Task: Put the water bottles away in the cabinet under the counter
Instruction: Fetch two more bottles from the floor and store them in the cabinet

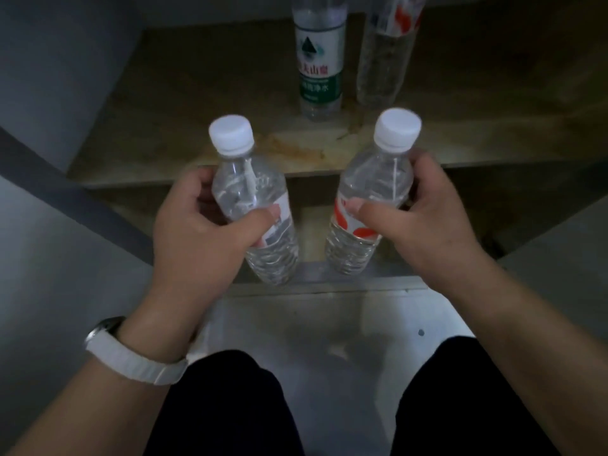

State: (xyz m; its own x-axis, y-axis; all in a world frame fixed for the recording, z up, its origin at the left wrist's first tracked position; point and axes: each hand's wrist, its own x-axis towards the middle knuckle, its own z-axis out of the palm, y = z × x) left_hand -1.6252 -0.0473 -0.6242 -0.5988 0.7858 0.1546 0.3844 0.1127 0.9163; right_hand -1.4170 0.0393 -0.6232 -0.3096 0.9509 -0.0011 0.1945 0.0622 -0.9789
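My left hand (200,232) grips a clear water bottle (250,192) with a white cap, held upright in front of the open cabinet. My right hand (418,218) grips a second clear water bottle (371,192) with a white cap and a red-and-white label. Both bottles hang in the air just before the shelf's front edge (312,167). Two more bottles stand on the brown cabinet shelf farther in: a green-labelled bottle (318,64) and, to its right, a clear bottle with a red label (385,57).
The cabinet's pale left wall (65,77) and a door or panel on the right (559,251) frame the opening. A lower compartment shows below the shelf. My knees in dark trousers (230,406) rest over a light floor. A white watch sits on my left wrist.
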